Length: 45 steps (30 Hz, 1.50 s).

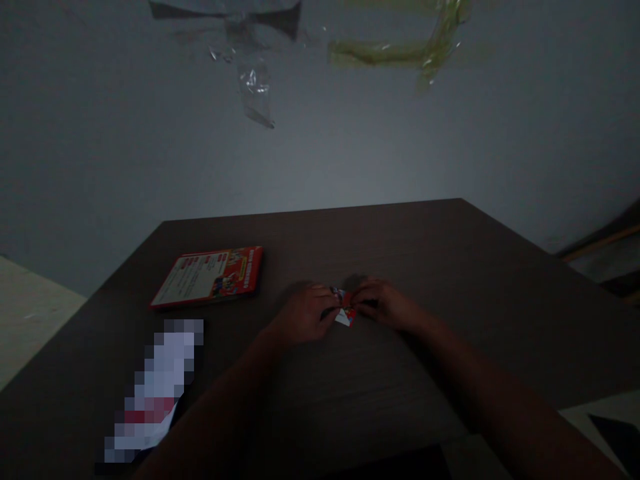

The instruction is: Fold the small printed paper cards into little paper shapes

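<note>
A small folded piece of printed paper (346, 316), red and white, lies at the middle of the dark table (390, 240). My left hand (309, 312) grips its left side, thumb and fingers pinched together. From the other side, my right hand (383, 303) pinches the paper's right part between thumb and fingertips. Both hands rest low, at or just above the tabletop. The fingers cover much of the paper, and the dim light hides its exact folds.
To the left lies a red printed booklet or flat box (210, 277). Nearer me is a blurred-out phone-like object (155, 387) beside my left forearm. A wall (320, 153) with peeling tape (380, 55) stands behind the table.
</note>
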Motion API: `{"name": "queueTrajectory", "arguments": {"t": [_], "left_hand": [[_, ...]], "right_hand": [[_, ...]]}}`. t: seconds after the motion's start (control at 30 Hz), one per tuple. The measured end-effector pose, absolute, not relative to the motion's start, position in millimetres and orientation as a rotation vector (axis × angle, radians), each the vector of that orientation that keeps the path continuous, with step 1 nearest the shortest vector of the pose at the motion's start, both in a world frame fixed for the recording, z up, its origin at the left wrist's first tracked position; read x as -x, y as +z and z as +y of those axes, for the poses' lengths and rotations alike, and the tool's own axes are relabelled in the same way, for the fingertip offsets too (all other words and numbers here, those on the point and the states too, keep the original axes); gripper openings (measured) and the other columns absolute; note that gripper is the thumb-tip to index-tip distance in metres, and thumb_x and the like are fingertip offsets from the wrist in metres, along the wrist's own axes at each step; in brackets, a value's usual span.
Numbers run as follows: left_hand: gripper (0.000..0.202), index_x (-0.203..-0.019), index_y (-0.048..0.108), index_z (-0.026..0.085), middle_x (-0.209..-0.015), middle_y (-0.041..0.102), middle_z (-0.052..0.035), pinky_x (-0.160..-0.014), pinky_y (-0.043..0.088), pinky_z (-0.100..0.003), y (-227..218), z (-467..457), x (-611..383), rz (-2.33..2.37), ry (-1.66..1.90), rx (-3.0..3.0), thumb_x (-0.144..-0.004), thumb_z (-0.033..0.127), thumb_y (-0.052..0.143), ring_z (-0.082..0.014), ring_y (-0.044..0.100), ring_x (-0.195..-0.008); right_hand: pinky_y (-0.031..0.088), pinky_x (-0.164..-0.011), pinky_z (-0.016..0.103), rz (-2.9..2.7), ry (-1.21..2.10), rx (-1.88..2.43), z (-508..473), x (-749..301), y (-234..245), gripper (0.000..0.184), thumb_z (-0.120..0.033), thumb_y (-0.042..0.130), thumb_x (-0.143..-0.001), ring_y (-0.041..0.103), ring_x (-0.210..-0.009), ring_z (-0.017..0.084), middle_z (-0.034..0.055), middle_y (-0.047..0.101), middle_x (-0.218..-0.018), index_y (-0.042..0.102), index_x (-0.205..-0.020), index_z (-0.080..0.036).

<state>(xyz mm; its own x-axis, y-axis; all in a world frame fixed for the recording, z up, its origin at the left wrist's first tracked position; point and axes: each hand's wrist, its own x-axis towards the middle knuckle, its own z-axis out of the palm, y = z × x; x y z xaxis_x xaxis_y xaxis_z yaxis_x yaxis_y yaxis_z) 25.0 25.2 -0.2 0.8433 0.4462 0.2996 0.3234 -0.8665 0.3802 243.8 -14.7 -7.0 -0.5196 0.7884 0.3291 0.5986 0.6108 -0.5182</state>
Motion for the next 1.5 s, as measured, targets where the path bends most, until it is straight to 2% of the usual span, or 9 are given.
{"name": "queueTrajectory", "arguments": {"t": [0.23, 0.5, 1.0, 1.17, 1.37, 1.5], "left_hand": [[0.019, -0.092, 0.066, 0.023, -0.084, 0.065, -0.0051, -0.083, 0.04, -0.04, 8, 15, -25, 0.812, 0.417, -2.859, -0.079, 0.023, 0.052, -0.0223, 0.059, -0.084], [0.022, -0.084, 0.067, 0.018, -0.077, 0.063, -0.007, -0.065, 0.042, -0.032, 3, 15, -25, 1.007, 0.384, -2.816, -0.084, 0.026, 0.046, -0.0208, 0.058, -0.072], [0.02, -0.073, 0.067, 0.02, -0.07, 0.062, -0.0049, -0.06, 0.039, -0.029, 5, 15, -24, 1.118, 0.34, -2.752, -0.08, 0.027, 0.05, -0.0185, 0.057, -0.066], [0.02, -0.076, 0.068, 0.02, -0.073, 0.063, -0.0049, -0.062, 0.041, -0.029, 7, 14, -24, 1.147, 0.311, -2.707, -0.08, 0.029, 0.05, -0.0181, 0.057, -0.067], [0.023, -0.084, 0.067, 0.02, -0.082, 0.063, -0.0051, -0.068, 0.042, -0.029, 10, 13, -24, 1.172, 0.187, -2.718, -0.083, 0.029, 0.047, -0.0179, 0.058, -0.076], [0.021, -0.088, 0.066, 0.021, -0.086, 0.063, -0.0051, -0.072, 0.043, -0.031, 8, 12, -24, 1.152, 0.197, -2.768, -0.084, 0.027, 0.047, -0.0192, 0.058, -0.08]], "right_hand": [[0.042, -0.077, 0.032, -2.352, 0.444, 1.141, -22, -241, 0, 0.013, -0.02, 0.056, -0.085, 0.059, -0.08, 0.016, 0.0042, 0.067, -0.083, 0.068, -0.091, -0.021], [0.04, -0.076, 0.032, -2.32, 0.366, 1.188, -15, -243, -12, 0.013, -0.024, 0.056, -0.085, 0.058, -0.079, 0.017, 0.004, 0.067, -0.081, 0.068, -0.092, -0.022], [0.04, -0.073, 0.031, -2.31, 0.415, 1.189, -18, -240, -8, 0.012, -0.024, 0.054, -0.086, 0.056, -0.076, 0.017, 0.004, 0.065, -0.079, 0.065, -0.085, -0.02], [0.041, -0.074, 0.031, -2.318, 0.425, 1.192, -18, -240, -8, 0.011, -0.025, 0.057, -0.084, 0.056, -0.078, 0.016, 0.0037, 0.064, -0.079, 0.066, -0.089, -0.02], [0.041, -0.08, 0.032, -2.333, 0.38, 1.203, -18, -241, -10, 0.015, -0.02, 0.056, -0.085, 0.057, -0.087, 0.017, 0.006, 0.065, -0.092, 0.067, -0.094, -0.02], [0.041, -0.079, 0.032, -2.33, 0.369, 1.201, -16, -243, -13, 0.014, -0.021, 0.056, -0.085, 0.057, -0.086, 0.017, 0.005, 0.065, -0.089, 0.067, -0.094, -0.022]]}}
